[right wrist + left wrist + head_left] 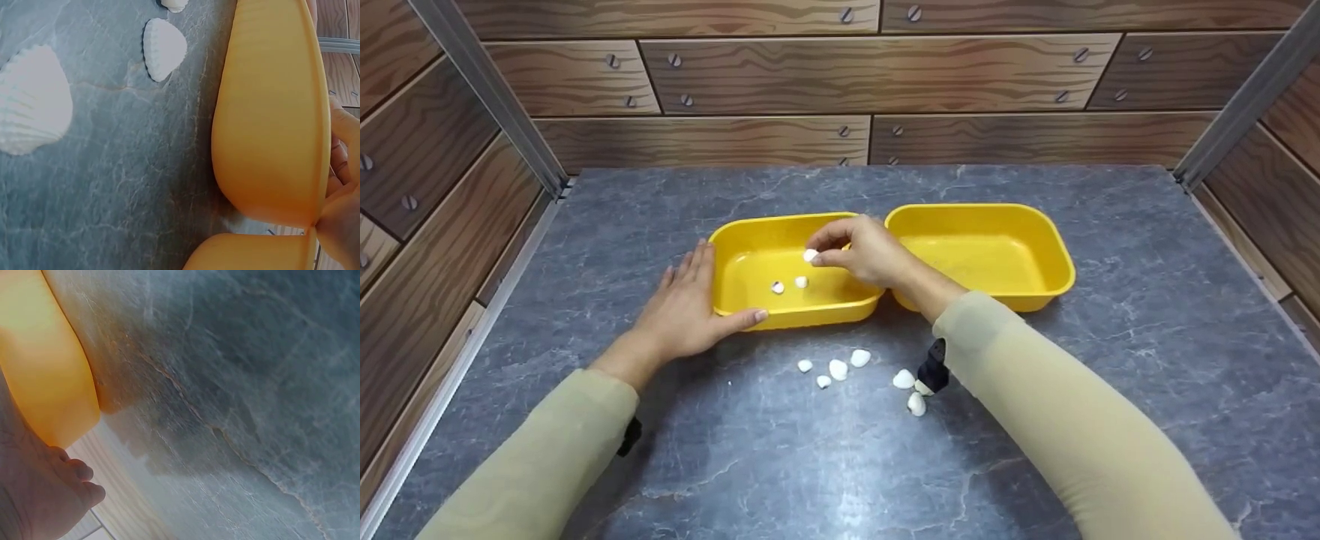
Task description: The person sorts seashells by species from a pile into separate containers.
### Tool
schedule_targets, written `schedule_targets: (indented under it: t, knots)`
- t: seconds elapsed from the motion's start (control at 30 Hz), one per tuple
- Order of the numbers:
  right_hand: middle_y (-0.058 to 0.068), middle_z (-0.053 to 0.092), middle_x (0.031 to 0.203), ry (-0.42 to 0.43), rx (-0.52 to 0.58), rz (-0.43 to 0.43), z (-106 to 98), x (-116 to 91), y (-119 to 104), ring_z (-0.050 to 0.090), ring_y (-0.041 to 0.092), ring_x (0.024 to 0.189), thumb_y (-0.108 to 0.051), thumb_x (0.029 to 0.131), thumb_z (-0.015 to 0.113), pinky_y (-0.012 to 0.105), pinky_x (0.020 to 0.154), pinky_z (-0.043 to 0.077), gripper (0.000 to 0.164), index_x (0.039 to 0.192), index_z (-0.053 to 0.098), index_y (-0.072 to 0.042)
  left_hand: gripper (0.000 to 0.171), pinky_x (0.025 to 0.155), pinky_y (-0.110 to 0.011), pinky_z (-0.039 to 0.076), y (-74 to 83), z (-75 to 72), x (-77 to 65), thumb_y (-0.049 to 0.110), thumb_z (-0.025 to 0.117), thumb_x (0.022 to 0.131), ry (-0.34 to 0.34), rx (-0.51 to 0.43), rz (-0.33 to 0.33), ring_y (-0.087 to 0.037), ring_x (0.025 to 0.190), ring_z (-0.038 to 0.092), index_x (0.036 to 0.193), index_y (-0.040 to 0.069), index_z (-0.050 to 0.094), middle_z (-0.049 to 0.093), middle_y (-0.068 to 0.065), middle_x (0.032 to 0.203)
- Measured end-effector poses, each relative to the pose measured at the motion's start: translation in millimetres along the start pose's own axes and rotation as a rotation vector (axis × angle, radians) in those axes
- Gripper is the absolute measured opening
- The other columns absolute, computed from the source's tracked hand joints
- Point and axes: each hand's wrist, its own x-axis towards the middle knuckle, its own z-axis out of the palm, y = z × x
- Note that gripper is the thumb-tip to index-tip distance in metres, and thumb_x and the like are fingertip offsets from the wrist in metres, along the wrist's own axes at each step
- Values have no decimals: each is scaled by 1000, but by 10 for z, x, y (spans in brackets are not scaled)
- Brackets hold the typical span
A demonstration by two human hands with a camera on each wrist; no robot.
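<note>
My right hand [866, 247] pinches a white seashell [810, 255] between thumb and fingers, above the inside of the left yellow bin [825, 316]. Two small shells lie on that bin's floor, one a white shell [801, 282], the other a shell with a dark mark [777, 287]. Against the bin's left end rests my left hand [682, 311], fingers straight, with the thumb along the front rim. In the right wrist view, ribbed shells [164, 49] lie on the table, and the bin wall partly hides the right hand.
Several loose white shells [838, 369] are scattered on the grey marbled table [780, 465] in front of the bins; the right wrist's black strap [934, 367] partly covers one. A second yellow bin [982, 262] stands close beside the first. Wood-patterned panels [877, 75] enclose the back and sides.
</note>
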Motion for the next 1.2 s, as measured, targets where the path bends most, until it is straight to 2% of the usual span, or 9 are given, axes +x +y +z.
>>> schedule_targets:
  t: [0.2, 0.37, 0.73, 0.87, 1.03, 1.2]
  knots:
    - [-3, 77, 100, -6, -22, -11, 34, 12, 21, 63, 20, 100, -19, 95, 82, 34, 92, 51, 15, 109, 84, -13, 131, 129, -58, -2, -11, 4, 2, 84, 56, 90, 2, 4, 4, -37, 163, 2, 167, -1, -8, -5, -20, 176]
    - [-3, 77, 99, -26, -83, -36, 53, 17, 34, 63, 18, 98, -19, 96, 82, 32, 89, 51, 15, 109, 83, -12, 131, 129, -58, -2, -16, 9, 1, 83, 56, 90, -1, 3, 4, -38, 163, 2, 167, -1, -8, -6, -20, 176]
    - [2, 77, 101, -39, -143, -94, 65, 27, 51, 63, 20, 97, -15, 97, 80, 31, 89, 52, 18, 113, 82, -7, 131, 129, -58, -2, -3, 0, 2, 83, 57, 91, 7, 12, 11, -39, 163, 3, 167, -2, -7, -5, -22, 176]
    - [5, 77, 105, -41, -163, -95, 70, 29, 47, 64, 22, 100, -13, 98, 79, 34, 93, 53, 20, 117, 81, -5, 131, 129, -58, -1, -3, -2, -2, 83, 57, 91, 10, 14, 12, -39, 163, 3, 167, -3, -6, -4, -22, 176]
    - [13, 76, 120, -44, -180, -90, 68, 35, 47, 65, 26, 113, -10, 100, 75, 40, 105, 51, 28, 127, 77, -2, 131, 129, -59, -1, -4, 0, 3, 83, 57, 91, 8, 15, 11, -39, 163, 2, 167, -3, -7, -5, -22, 176]
    - [10, 75, 125, -8, -170, -77, 57, 28, 48, 65, 26, 119, -11, 100, 76, 41, 107, 50, 29, 128, 77, -4, 131, 129, -59, 0, -2, 6, 11, 83, 56, 91, 7, 17, 9, -39, 163, 3, 167, -2, -7, -5, -21, 176]
